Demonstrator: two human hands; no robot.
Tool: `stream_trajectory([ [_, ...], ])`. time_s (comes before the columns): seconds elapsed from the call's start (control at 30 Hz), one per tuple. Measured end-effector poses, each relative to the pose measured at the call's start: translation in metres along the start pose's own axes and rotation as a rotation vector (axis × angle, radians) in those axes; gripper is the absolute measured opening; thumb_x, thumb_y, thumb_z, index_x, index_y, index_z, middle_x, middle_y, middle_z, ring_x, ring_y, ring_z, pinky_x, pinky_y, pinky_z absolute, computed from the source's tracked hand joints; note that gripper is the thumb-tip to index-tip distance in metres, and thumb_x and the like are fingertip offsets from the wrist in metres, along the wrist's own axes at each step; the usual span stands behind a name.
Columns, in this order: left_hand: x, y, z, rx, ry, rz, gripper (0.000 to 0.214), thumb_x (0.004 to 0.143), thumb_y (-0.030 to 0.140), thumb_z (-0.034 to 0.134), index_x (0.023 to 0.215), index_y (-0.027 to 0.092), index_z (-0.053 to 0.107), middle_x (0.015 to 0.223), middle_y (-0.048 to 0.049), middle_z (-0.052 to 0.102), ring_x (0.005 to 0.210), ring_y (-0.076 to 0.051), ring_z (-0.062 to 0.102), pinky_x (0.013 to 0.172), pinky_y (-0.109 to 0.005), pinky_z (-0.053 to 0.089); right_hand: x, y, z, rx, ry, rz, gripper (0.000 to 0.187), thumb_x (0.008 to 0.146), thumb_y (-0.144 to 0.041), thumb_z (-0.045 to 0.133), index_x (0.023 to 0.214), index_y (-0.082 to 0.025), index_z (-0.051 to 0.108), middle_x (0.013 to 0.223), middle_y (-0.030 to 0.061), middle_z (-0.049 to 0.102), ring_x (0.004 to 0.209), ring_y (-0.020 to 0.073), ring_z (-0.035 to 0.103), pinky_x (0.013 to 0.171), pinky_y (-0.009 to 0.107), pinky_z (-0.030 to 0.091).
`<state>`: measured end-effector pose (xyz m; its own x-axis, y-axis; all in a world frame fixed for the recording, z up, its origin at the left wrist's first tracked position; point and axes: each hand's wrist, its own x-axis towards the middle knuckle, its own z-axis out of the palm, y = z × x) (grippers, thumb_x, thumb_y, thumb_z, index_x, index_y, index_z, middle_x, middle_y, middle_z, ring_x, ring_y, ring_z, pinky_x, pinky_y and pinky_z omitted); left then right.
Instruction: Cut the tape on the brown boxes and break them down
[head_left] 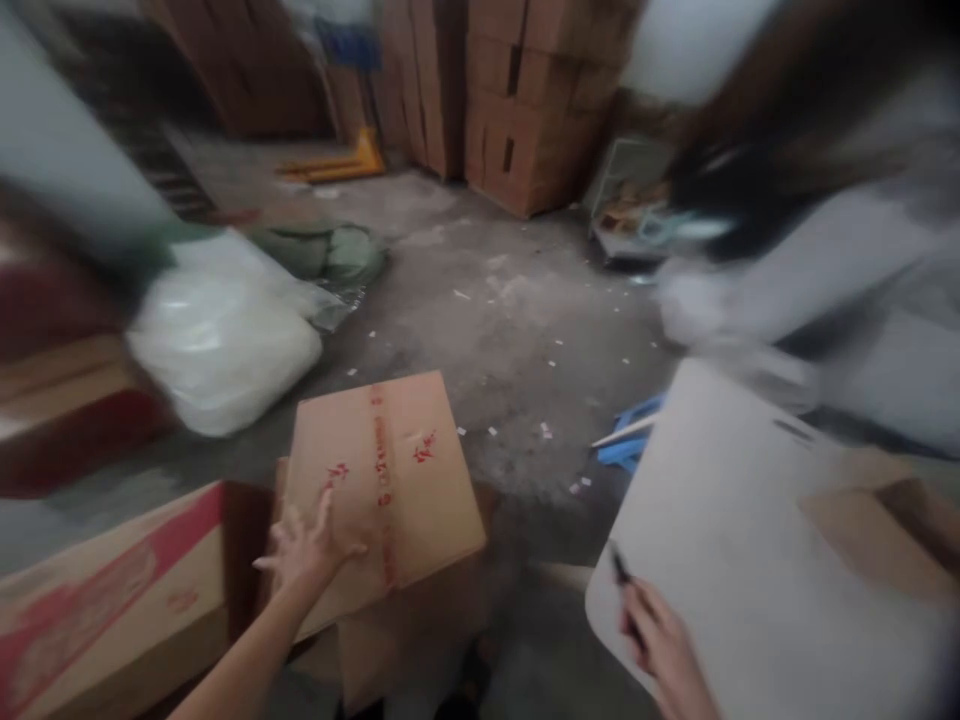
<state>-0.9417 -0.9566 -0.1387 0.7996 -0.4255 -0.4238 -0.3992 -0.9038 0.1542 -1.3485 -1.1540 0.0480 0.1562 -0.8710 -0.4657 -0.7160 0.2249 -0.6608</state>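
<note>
A closed cardboard box (pixel 420 500) with a strip of printed tape and red handwritten marks stands in front of me, on top of another carton. My left hand (pixel 311 545) lies on its top near the left edge, fingers spread. Over the left corner of a white folding table (pixel 720 540), my right hand (pixel 652 625) is closed around a slim dark pen-shaped tool (pixel 619 565). The tool points forward and up. Blur hides whether it is a marker or a knife.
Left of me lie a long red-printed carton (pixel 142 590) and a stuffed white plastic bag (pixel 225 340). A blue stool (pixel 626 435) is beside the table, which bears a brown cardboard piece (pixel 862 530). Stacked boxes (pixel 517 110) and a yellow pallet jack (pixel 337 165) stand behind.
</note>
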Motion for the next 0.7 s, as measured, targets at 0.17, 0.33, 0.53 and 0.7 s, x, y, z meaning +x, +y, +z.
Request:
stream_trajectory([
  [0.17, 0.011, -0.033, 0.026, -0.183, -0.081, -0.074, 0.13, 0.053, 0.083, 0.07, 0.159, 0.036, 0.012, 0.166, -0.0205, -0.015, 0.133, -0.067, 0.025, 0.092, -0.079, 0.033, -0.033, -0.095, 0.078, 0.389, -0.344, 0.065, 0.062, 0.081, -0.073, 0.06, 0.109, -0.019, 0.068, 0.067, 0.0013, 0.061, 0.041, 0.0098, 0.05, 0.032, 0.018, 0.029],
  [0.33, -0.003, -0.033, 0.031, -0.112, -0.004, -0.046, 0.122, 0.061, 0.079, 0.068, 0.159, 0.039, 0.009, 0.167, -0.0191, -0.015, 0.135, -0.06, 0.031, 0.093, -0.072, 0.038, -0.048, -0.155, 0.139, 0.175, -0.423, -0.047, 0.055, 0.083, -0.073, 0.058, 0.082, -0.018, 0.064, 0.058, -0.0014, 0.054, 0.035, 0.0076, 0.044, 0.032, 0.019, 0.026],
  [0.53, -0.009, -0.029, 0.026, -0.114, -0.042, -0.037, 0.122, 0.063, 0.079, 0.068, 0.159, 0.037, 0.006, 0.165, -0.0209, -0.018, 0.136, -0.059, 0.029, 0.093, -0.068, 0.039, -0.031, -0.145, 0.184, 0.019, -0.341, -0.106, 0.052, 0.089, -0.067, 0.054, 0.074, -0.018, 0.062, 0.05, -0.0044, 0.045, 0.037, 0.0055, 0.034, 0.035, 0.02, 0.021],
  [0.7, -0.016, -0.04, 0.029, -0.106, -0.031, 0.014, 0.115, 0.067, 0.071, 0.072, 0.158, 0.039, 0.01, 0.165, -0.0197, -0.021, 0.136, -0.057, 0.031, 0.095, -0.065, 0.039, 0.042, -0.129, 0.277, -0.044, -0.475, -0.068, 0.05, 0.092, -0.05, 0.048, 0.126, -0.016, 0.062, 0.058, -0.0059, 0.05, 0.035, 0.0085, 0.038, 0.035, 0.021, 0.029],
])
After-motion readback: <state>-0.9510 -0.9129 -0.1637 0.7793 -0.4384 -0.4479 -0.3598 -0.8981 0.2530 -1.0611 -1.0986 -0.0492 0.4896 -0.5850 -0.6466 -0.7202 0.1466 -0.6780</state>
